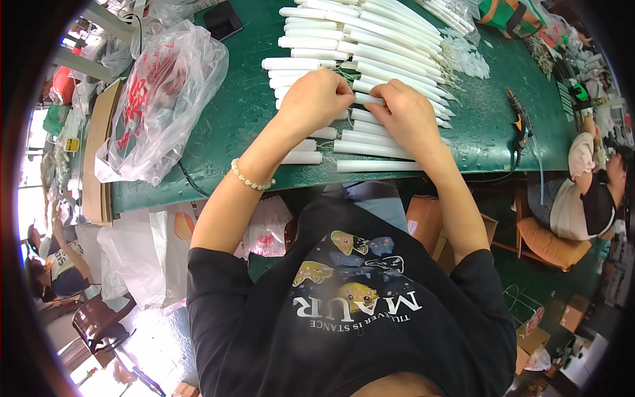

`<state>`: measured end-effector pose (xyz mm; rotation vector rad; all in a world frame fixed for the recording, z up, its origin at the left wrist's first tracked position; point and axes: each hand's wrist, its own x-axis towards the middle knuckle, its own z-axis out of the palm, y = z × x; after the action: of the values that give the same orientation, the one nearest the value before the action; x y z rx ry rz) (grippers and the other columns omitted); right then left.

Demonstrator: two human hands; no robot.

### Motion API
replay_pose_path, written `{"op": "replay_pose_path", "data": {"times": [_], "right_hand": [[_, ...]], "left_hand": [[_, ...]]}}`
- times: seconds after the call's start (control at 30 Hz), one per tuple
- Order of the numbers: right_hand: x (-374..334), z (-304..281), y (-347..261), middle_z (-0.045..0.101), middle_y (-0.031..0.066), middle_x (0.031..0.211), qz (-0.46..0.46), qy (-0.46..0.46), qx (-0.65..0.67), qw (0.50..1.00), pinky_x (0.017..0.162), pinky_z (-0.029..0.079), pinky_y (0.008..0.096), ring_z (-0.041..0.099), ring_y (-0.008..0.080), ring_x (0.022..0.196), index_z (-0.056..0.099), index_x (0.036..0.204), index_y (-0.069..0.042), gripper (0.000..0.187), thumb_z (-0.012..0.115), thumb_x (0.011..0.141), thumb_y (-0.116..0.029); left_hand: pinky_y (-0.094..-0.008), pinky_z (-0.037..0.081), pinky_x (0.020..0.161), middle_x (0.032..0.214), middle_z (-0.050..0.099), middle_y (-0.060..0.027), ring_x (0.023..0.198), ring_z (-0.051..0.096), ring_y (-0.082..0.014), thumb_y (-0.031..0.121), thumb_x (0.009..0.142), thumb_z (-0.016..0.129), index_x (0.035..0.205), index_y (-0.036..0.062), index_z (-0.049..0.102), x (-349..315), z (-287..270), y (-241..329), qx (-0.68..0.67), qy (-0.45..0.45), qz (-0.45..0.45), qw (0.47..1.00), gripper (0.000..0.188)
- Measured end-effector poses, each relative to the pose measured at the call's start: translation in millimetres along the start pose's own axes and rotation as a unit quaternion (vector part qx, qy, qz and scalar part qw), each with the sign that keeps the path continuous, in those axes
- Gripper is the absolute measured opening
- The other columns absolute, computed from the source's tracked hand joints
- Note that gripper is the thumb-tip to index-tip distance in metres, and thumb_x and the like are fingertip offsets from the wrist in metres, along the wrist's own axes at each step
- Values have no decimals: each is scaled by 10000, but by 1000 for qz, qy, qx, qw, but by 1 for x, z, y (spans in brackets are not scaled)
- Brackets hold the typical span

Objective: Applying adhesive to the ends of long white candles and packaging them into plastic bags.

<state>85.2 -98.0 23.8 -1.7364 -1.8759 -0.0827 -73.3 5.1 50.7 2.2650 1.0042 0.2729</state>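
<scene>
Two rows of white tubes lie side by side on the green table: long tapered tubes on the right and shorter tubes on the left, with thin wires showing in the gap. Over that gap my left hand is closed in a pinch, its fingertips hiding whatever is between them. My right hand grips a tapered white tube near its wired end, close beside the left fingertips. Nearer me, a single long tube lies along the table's front edge.
A clear plastic bag with red print lies at the left, near a black phone. A hot glue gun rests at the right, and translucent white pieces are heaped at the back. Another person sits to the right.
</scene>
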Motion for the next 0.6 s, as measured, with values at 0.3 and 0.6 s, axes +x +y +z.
{"op": "replay_pose_path", "data": {"times": [0.3,0.6], "right_hand": [[4,-6,-2,626,119,821,13,-48,40,998,678,480,384,611,308,749,660,868,-23,142,682,794,-142],[13,-8,4,614,109,834,20,-58,59,996,694,477,387,611,304,776,670,878,-43,137,681,798,-154]], "left_hand": [[-275,428,504,557,601,-44,481,503,-106,266,889,563,836,3,714,3,-12,1,-226,-161,-98,956,308],[-351,499,603,660,664,-96,610,642,-240,288,843,629,893,69,735,4,-7,-23,65,121,23,990,249]]}}
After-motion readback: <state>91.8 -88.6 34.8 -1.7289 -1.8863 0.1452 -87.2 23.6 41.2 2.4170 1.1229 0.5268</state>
